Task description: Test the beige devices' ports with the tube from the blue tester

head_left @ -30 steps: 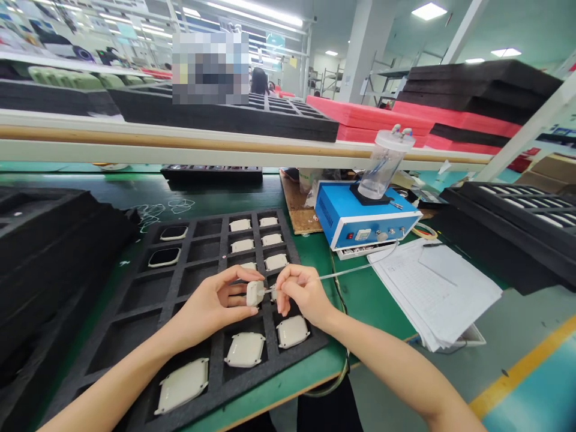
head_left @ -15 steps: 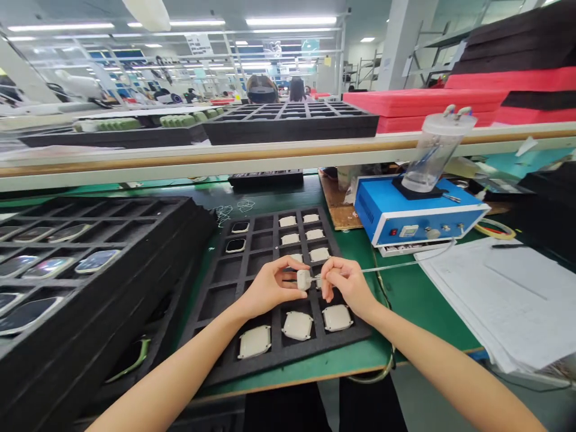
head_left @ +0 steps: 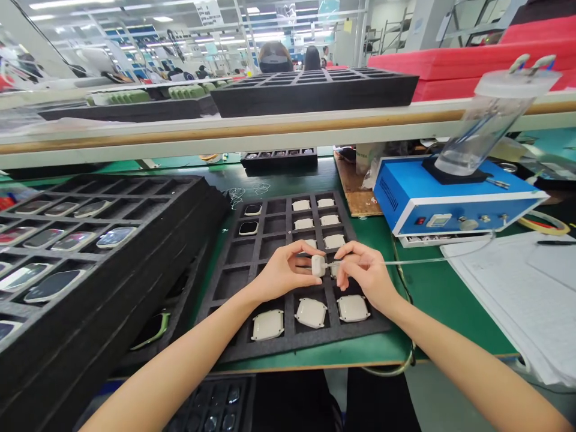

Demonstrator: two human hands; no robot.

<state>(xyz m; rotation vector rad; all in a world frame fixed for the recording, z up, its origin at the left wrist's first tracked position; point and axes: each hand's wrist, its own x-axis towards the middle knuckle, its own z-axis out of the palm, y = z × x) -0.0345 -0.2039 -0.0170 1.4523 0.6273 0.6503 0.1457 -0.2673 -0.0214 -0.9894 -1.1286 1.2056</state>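
Note:
My left hand (head_left: 279, 275) pinches a small cream watch case (head_left: 318, 266) by its edges, turned side-on above a black foam tray (head_left: 310, 345). In my right hand (head_left: 366, 275), closed fingers grip a thin nozzle at the end of a clear tube (head_left: 423, 261). The nozzle's tip (head_left: 330, 264) meets or nearly meets the case's right side; contact is hard to tell. Several cream watch cases lie in the tray's right-hand pockets, among them one case (head_left: 311, 312) just below my hands. Two dark-faced watch cases (head_left: 248, 228) sit at the tray's far left.
Stacked foam trays (head_left: 148, 240) with glass-faced watches rise on the left. A blue dispenser box (head_left: 454, 198) bearing a clear cylinder (head_left: 486, 129) stands at right, linked to the tube. Papers (head_left: 517, 300) lie before it. A shelf edge (head_left: 270, 138) crosses behind.
The camera view has tilted down and turned slightly left, so the bench sits higher and further right. Both hands keep their grips on the watch case and nozzle.

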